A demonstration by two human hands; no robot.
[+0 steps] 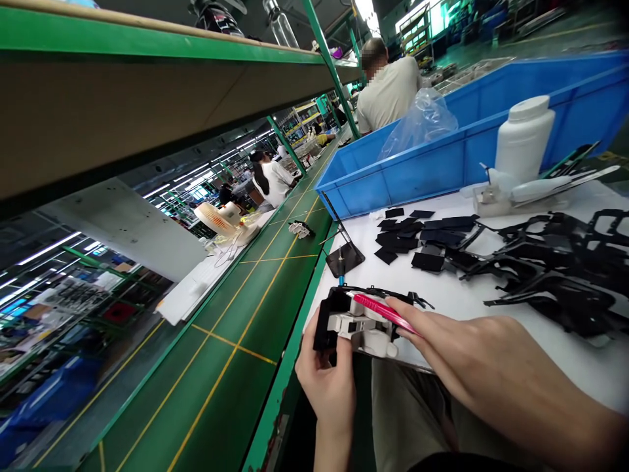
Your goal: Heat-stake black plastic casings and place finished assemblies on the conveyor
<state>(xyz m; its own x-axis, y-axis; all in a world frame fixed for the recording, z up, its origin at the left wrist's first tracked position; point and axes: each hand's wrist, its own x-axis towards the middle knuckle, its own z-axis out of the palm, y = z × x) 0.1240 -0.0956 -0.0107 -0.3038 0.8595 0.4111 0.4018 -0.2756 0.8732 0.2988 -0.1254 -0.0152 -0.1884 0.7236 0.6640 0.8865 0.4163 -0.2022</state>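
Note:
My left hand (328,373) grips a black and white plastic assembly (361,326) near the table's front edge, thumb on its underside and fingers at its left end. My right hand (457,347) is closed around a red tool (383,311), which lies slanted over the top of the assembly with its tip near the black part. Just beyond stands a small dark square plate (345,259) with a thin rod. Black flat pieces (399,239) and black plastic frames (555,262) are heaped on the white tabletop (479,295) to the right.
A blue bin (407,172) with a clear bag spans the back of the table, a white bottle (525,137) before it. The green conveyor (230,334) on the left carries a small part (301,229). A shelf (162,56) hangs overhead. People sit farther along the line.

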